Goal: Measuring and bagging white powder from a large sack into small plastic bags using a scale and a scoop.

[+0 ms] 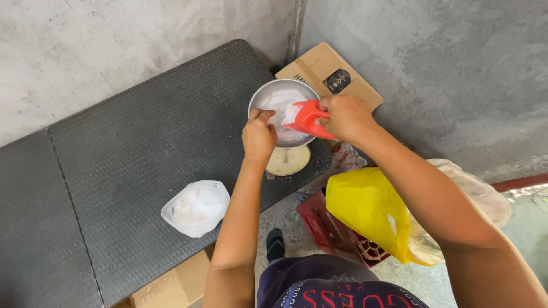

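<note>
Red scoop [307, 118] sits pinched in the right hand [344, 116], its mouth tipped into a clear plastic bag [281, 102] inside the metal bowl [260, 98] on a scale [288, 161]. Left hand [258, 136], just beside that grip, pinches the bag's edge at the bowl's rim. Well below both grips, a filled white bag [196, 207] lies on the dark desk [125, 148].

- One round metal pan [264, 97] on my dark worktop [131, 165]
- One red plastic scoop [307, 117]
- Two filled white plastic bags [196, 207]
- One yellow plastic bag [365, 208]
- One red plastic crate [322, 225]
- Two cardboard boxes [319, 65]
</note>
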